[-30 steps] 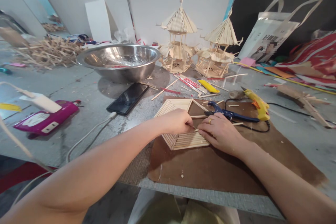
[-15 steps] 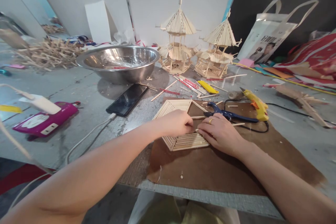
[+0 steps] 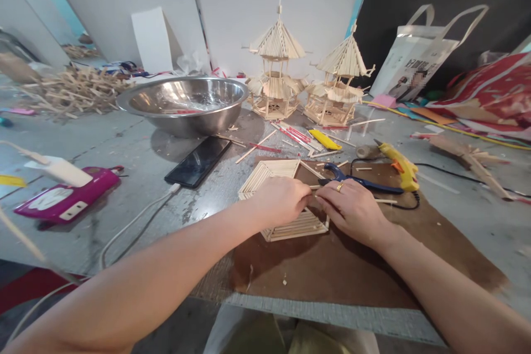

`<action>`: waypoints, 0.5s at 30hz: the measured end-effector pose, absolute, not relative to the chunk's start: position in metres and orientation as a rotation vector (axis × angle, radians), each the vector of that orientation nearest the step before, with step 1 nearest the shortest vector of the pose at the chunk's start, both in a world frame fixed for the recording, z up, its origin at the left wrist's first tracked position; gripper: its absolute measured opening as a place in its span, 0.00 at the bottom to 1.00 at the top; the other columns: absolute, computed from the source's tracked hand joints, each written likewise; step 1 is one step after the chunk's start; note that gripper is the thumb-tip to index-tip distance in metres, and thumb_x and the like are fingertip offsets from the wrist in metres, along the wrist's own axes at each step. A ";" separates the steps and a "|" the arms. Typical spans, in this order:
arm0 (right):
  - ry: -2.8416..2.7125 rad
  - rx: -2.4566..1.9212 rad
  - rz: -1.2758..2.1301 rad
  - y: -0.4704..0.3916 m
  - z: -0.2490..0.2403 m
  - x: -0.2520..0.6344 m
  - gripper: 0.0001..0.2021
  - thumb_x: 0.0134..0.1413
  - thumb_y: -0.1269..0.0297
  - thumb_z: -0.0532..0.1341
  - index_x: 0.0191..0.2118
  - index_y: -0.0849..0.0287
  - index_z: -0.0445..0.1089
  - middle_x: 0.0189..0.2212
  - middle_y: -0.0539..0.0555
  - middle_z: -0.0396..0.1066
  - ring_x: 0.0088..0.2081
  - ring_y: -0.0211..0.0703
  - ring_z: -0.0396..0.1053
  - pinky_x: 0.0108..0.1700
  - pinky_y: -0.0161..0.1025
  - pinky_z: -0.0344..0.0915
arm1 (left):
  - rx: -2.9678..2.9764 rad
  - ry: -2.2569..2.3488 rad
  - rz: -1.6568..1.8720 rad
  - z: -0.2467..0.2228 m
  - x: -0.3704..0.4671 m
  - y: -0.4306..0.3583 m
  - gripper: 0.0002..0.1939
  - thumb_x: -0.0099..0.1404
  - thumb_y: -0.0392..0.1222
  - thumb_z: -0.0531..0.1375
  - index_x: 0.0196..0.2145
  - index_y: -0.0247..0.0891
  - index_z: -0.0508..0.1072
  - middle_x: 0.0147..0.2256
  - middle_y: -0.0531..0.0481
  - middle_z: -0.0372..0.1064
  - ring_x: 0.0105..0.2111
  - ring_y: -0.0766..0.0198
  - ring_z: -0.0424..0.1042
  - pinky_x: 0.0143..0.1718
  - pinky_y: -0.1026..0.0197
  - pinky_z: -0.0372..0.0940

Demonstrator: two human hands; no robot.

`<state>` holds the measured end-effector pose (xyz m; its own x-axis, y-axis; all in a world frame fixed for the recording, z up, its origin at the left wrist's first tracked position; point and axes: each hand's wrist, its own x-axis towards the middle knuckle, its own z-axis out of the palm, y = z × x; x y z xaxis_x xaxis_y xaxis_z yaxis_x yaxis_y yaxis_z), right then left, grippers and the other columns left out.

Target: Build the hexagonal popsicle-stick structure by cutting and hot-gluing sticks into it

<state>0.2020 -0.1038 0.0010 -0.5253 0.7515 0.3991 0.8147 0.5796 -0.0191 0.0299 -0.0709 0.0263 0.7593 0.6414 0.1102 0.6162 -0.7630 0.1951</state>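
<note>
A flat, many-sided panel of pale sticks [image 3: 290, 229] lies on a brown mat [image 3: 332, 276]. Over its middle is my left hand [image 3: 284, 199], its fingers pinched together on something I cannot make out. My right hand [image 3: 346, 202], with a ring on one finger, is closed at the panel's right side, fingertips close to those of the left; what they hold is hidden. Blue-handled pliers [image 3: 373, 183] lie just beyond my right hand, and a yellow glue gun [image 3: 400, 168] rests to their right.
Two stick pagodas [image 3: 276, 83] [image 3: 338, 88] stand at the back beside a steel bowl [image 3: 182, 121]. A phone [image 3: 199, 163] on a cable and a purple power strip [image 3: 66, 193] lie left. Loose sticks, a yellow tool [image 3: 324, 139] and a white bag [image 3: 415, 61] are beyond the mat.
Both hands have lifted slightly off the panel's lower part, and their fingertips have come closer together. More of the panel's lower right corner shows. The view has shifted slightly.
</note>
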 end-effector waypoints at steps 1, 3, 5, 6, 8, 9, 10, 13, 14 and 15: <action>-2.439 -1.268 -0.248 -0.104 0.001 0.202 0.12 0.54 0.65 0.47 0.32 0.59 0.67 0.28 0.54 0.68 0.31 0.39 0.63 0.35 0.37 0.54 | 2.822 1.012 0.271 0.025 0.030 -0.071 0.14 0.60 0.40 0.45 0.30 0.35 0.69 0.28 0.46 0.69 0.29 0.61 0.67 0.27 0.62 0.56; -2.418 -1.265 -0.265 -0.103 0.000 0.202 0.12 0.54 0.65 0.47 0.32 0.60 0.67 0.29 0.54 0.69 0.31 0.39 0.63 0.35 0.37 0.55 | 2.839 1.013 0.305 0.022 0.031 -0.072 0.13 0.60 0.39 0.45 0.30 0.34 0.68 0.28 0.46 0.68 0.29 0.62 0.67 0.27 0.62 0.56; -2.380 -1.251 -0.275 -0.103 0.001 0.203 0.11 0.53 0.65 0.48 0.34 0.59 0.67 0.31 0.54 0.69 0.33 0.39 0.64 0.36 0.37 0.56 | 2.830 1.023 0.338 0.020 0.031 -0.071 0.12 0.60 0.38 0.46 0.29 0.34 0.67 0.28 0.46 0.67 0.29 0.62 0.66 0.27 0.62 0.56; -2.346 -1.240 -0.279 -0.102 0.002 0.204 0.11 0.53 0.65 0.48 0.35 0.58 0.66 0.32 0.54 0.69 0.34 0.40 0.64 0.37 0.38 0.56 | 2.810 1.039 0.363 0.020 0.031 -0.070 0.12 0.60 0.38 0.46 0.29 0.34 0.67 0.28 0.46 0.67 0.28 0.62 0.66 0.27 0.63 0.56; -2.226 -1.223 -0.302 -0.103 0.007 0.209 0.10 0.51 0.65 0.50 0.38 0.57 0.65 0.36 0.54 0.68 0.38 0.42 0.63 0.40 0.39 0.56 | 2.730 1.084 0.428 0.020 0.029 -0.065 0.12 0.60 0.38 0.46 0.29 0.34 0.67 0.27 0.47 0.67 0.27 0.64 0.65 0.27 0.63 0.56; -2.137 -1.227 -0.326 -0.103 0.010 0.212 0.10 0.51 0.65 0.51 0.38 0.56 0.65 0.37 0.55 0.68 0.40 0.43 0.63 0.41 0.40 0.56 | 2.672 1.112 0.465 0.021 0.028 -0.062 0.12 0.60 0.39 0.46 0.28 0.34 0.67 0.26 0.48 0.66 0.26 0.65 0.64 0.27 0.64 0.55; -2.038 -1.250 -0.355 -0.104 0.014 0.217 0.09 0.50 0.65 0.52 0.38 0.56 0.64 0.37 0.55 0.68 0.40 0.44 0.63 0.42 0.41 0.56 | 2.606 1.138 0.506 0.022 0.026 -0.059 0.13 0.60 0.39 0.45 0.27 0.34 0.67 0.24 0.49 0.66 0.25 0.67 0.63 0.26 0.65 0.55; -1.815 -1.440 -0.437 -0.106 0.025 0.231 0.07 0.50 0.62 0.51 0.31 0.55 0.64 0.29 0.54 0.68 0.35 0.44 0.64 0.39 0.42 0.57 | 2.414 1.217 0.647 0.023 0.019 -0.048 0.14 0.60 0.42 0.45 0.25 0.34 0.66 0.21 0.53 0.62 0.22 0.70 0.59 0.24 0.66 0.52; -1.799 -1.532 -0.453 -0.106 0.027 0.236 0.08 0.50 0.60 0.51 0.28 0.55 0.64 0.26 0.54 0.68 0.33 0.44 0.64 0.37 0.41 0.58 | 2.347 1.224 0.693 0.023 0.018 -0.046 0.14 0.60 0.43 0.46 0.25 0.34 0.66 0.20 0.54 0.61 0.22 0.71 0.58 0.23 0.67 0.52; -1.818 -1.644 -0.439 -0.106 0.029 0.239 0.11 0.50 0.57 0.50 0.25 0.55 0.64 0.24 0.53 0.68 0.31 0.45 0.65 0.33 0.41 0.58 | 2.275 1.223 0.732 0.023 0.016 -0.044 0.14 0.59 0.43 0.46 0.25 0.34 0.66 0.20 0.55 0.59 0.21 0.72 0.57 0.23 0.68 0.51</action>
<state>0.2393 -0.1062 0.0285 -0.0128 0.7584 0.6516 0.9722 0.1617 -0.1691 0.0164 -0.0440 0.0227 0.4651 0.8529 0.2373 0.6123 -0.5035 0.6096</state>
